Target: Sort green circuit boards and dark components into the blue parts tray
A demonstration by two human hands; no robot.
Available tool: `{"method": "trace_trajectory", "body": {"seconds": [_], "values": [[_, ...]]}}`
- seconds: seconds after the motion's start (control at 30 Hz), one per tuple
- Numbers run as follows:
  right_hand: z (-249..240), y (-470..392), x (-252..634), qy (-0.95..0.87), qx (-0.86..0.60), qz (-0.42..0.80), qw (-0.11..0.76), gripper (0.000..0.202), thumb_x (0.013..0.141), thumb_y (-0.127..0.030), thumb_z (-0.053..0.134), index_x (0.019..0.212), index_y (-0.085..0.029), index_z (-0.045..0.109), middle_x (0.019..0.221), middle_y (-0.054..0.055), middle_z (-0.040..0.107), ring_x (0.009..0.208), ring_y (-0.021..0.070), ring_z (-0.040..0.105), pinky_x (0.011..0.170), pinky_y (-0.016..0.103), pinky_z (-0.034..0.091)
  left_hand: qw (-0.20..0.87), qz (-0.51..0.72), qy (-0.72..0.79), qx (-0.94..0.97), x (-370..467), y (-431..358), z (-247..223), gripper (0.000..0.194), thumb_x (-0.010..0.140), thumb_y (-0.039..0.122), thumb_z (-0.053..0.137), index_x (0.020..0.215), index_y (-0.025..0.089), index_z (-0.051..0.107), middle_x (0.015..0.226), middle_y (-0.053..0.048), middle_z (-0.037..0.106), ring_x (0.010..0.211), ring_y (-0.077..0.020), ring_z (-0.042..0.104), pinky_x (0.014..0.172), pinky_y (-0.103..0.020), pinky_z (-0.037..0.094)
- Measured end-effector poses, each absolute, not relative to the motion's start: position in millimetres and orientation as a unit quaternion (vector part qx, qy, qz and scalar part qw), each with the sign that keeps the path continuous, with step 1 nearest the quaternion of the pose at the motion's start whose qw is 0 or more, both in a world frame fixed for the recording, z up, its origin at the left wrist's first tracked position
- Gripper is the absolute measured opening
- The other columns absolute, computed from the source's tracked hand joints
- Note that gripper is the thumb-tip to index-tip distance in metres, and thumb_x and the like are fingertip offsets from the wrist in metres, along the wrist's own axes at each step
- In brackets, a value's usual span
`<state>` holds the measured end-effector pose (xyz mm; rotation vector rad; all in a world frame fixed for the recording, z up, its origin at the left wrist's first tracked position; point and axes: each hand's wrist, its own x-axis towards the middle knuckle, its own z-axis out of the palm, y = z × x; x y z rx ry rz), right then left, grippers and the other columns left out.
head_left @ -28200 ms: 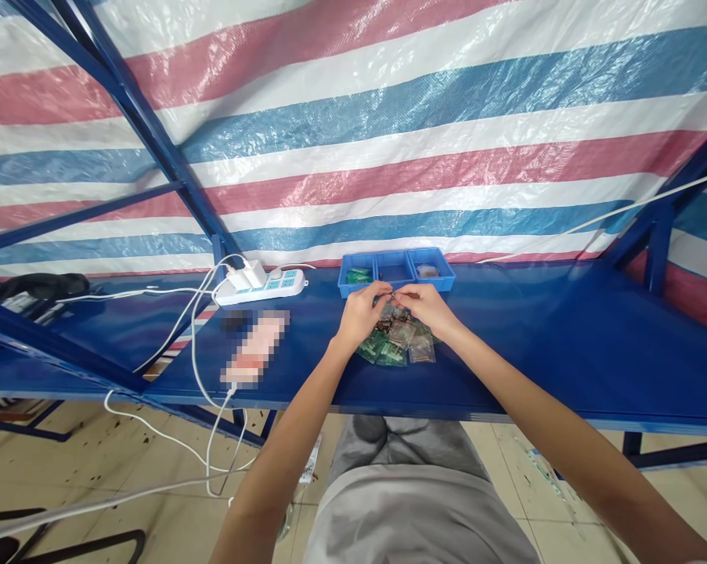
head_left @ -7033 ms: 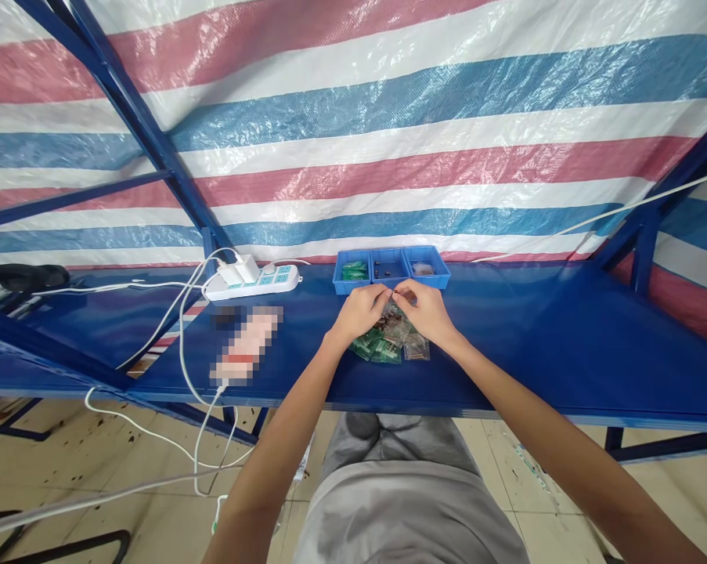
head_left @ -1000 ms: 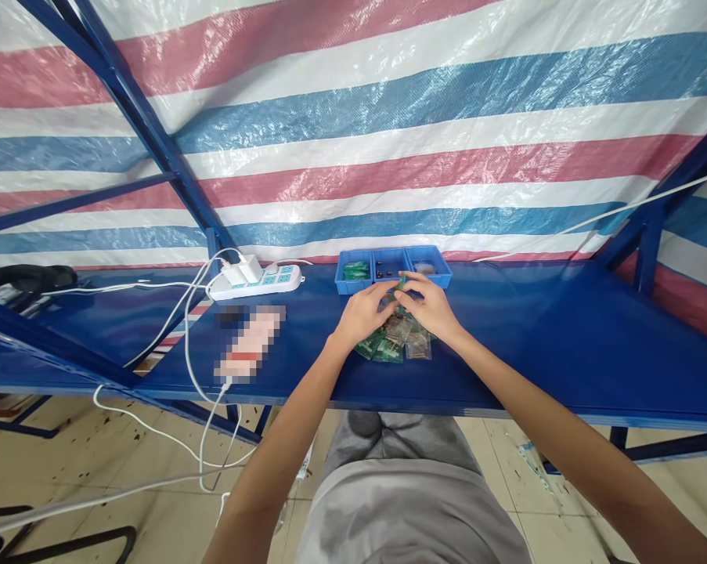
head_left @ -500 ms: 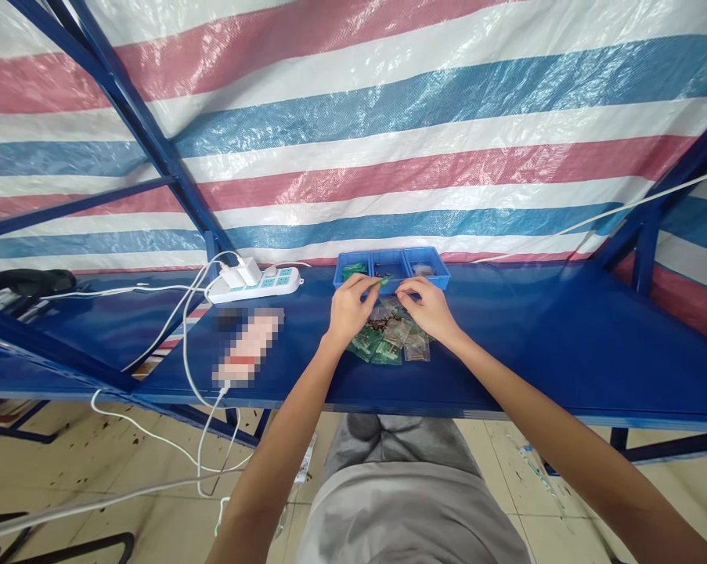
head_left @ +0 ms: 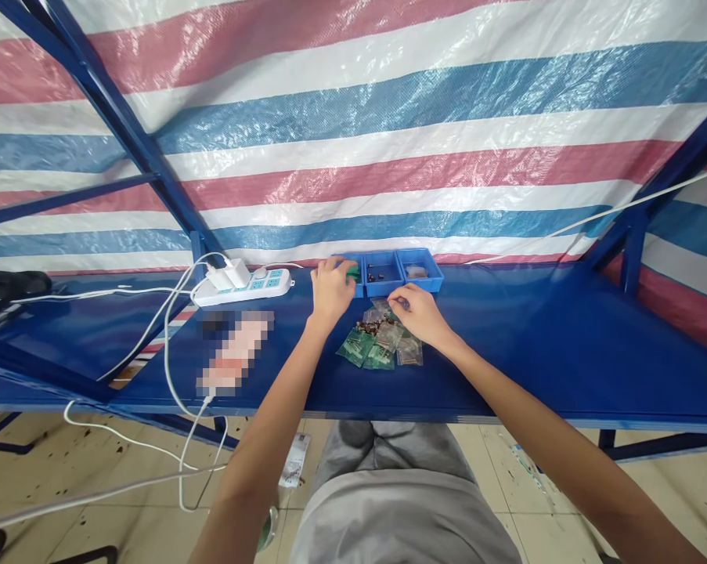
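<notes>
My left hand (head_left: 333, 288) reaches over the left compartment of a blue divided tray (head_left: 384, 288), its fingers curled down at green pieces (head_left: 353, 271) there. Whatever sits between those fingertips is hidden. Just in front of the tray, my right hand (head_left: 415, 312) is closed in a pinch, and I cannot make out what it holds. Beneath and beside it lies a pile of small brown metal parts (head_left: 373, 322), with green packets (head_left: 358, 346) and clear packets (head_left: 410, 351) around them.
Small dark parts lie in the tray's middle compartment, pale pieces (head_left: 415, 272) in the right one. To the left are a white power strip (head_left: 244, 287) with plugs and cables, and a blurred-out phone-like object (head_left: 236, 356). Blue frame bars (head_left: 174, 184) and a striped sheet (head_left: 388, 172) stand behind.
My left hand has moved left, from above the tray's front middle with a small green piece to the left compartment. My right hand has shifted slightly down and left. The view has turned slightly.
</notes>
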<state>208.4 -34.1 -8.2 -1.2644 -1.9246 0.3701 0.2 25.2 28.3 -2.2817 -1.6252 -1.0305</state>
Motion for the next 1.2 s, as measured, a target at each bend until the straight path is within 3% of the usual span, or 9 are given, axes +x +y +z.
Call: {"method": "trace_trajectory", "body": {"seconds": [0.17,0.33,0.53,0.67,0.8,0.9,1.2], "values": [[-11.8,-32.7,211.9,-0.768,-0.544,0.089,0.327,0.020,0.094,-0.018,0.050,0.097,-0.020,0.070,0.098,0.009,0.065,0.098,0.0257,0.059,0.082,0.035,0.047,-0.022,-0.315,-0.403,-0.859,5.2,-0.7,15.0,0.029,0.094,0.017,0.051,0.114,0.023,0.071,0.112,-0.006,0.067,0.098,-0.0204,0.064,0.087,-0.032,0.052],[-14.3,-30.5,220.6,-0.762,-0.602,0.039,0.236,0.028,0.096,-0.015,0.047,0.112,-0.019,0.070,0.110,0.013,0.067,0.108,0.0310,0.057,0.084,0.037,0.046,-0.059,-0.231,-0.397,-0.886,4.3,-0.7,-4.2,0.030,0.097,0.027,0.051,0.120,0.022,0.071,0.116,-0.007,0.067,0.104,-0.0230,0.065,0.087,-0.033,0.054],[-18.0,-26.6,224.4,-0.775,-0.605,0.067,0.171,0.032,0.097,-0.019,0.049,0.124,-0.022,0.066,0.119,0.012,0.068,0.112,0.0290,0.060,0.084,0.034,0.045,-0.042,-0.212,-0.400,-0.891,5.8,-2.5,-8.4,0.034,0.100,0.035,0.048,0.121,0.020,0.071,0.126,-0.010,0.065,0.115,-0.0258,0.062,0.094,-0.036,0.054],[-18.0,-26.5,223.3,-0.776,-0.602,0.080,0.172,0.029,0.097,-0.022,0.053,0.123,-0.023,0.066,0.121,0.010,0.068,0.109,0.0274,0.062,0.082,0.032,0.045,-0.037,-0.208,-0.407,-0.889,5.3,-5.3,-4.0,0.028,0.099,0.038,0.051,0.102,0.019,0.072,0.122,-0.009,0.068,0.114,-0.0263,0.063,0.086,-0.033,0.054],[-20.1,-26.3,222.7,-0.776,-0.597,0.077,0.190,0.028,0.094,-0.021,0.057,0.120,-0.022,0.067,0.117,0.011,0.068,0.103,0.0270,0.062,0.078,0.032,0.045,-0.080,-0.208,-0.432,-0.874,4.4,-5.9,-1.8,0.023,0.096,0.039,0.054,0.091,0.021,0.067,0.096,-0.006,0.071,0.088,-0.0226,0.067,0.069,-0.029,0.050],[-23.5,-24.6,223.3,-0.777,-0.586,0.073,0.220,0.026,0.091,-0.018,0.059,0.116,-0.022,0.067,0.112,0.011,0.069,0.098,0.0266,0.064,0.076,0.033,0.045,-0.097,-0.218,-0.437,-0.867,4.3,-5.4,-3.7,0.018,0.096,0.038,0.055,0.094,0.022,0.064,0.085,-0.004,0.070,0.076,-0.0216,0.066,0.064,-0.029,0.046],[-20.9,-26.3,224.6,-0.760,-0.583,0.083,0.274,0.019,0.089,-0.012,0.056,0.102,-0.022,0.064,0.097,0.008,0.074,0.087,0.0247,0.067,0.065,0.029,0.041,-0.060,-0.223,-0.425,-0.875,6.9,-8.2,-4.8,0.018,0.097,0.031,0.052,0.103,0.021,0.066,0.096,-0.007,0.070,0.087,-0.0233,0.066,0.070,-0.030,0.049]]}}
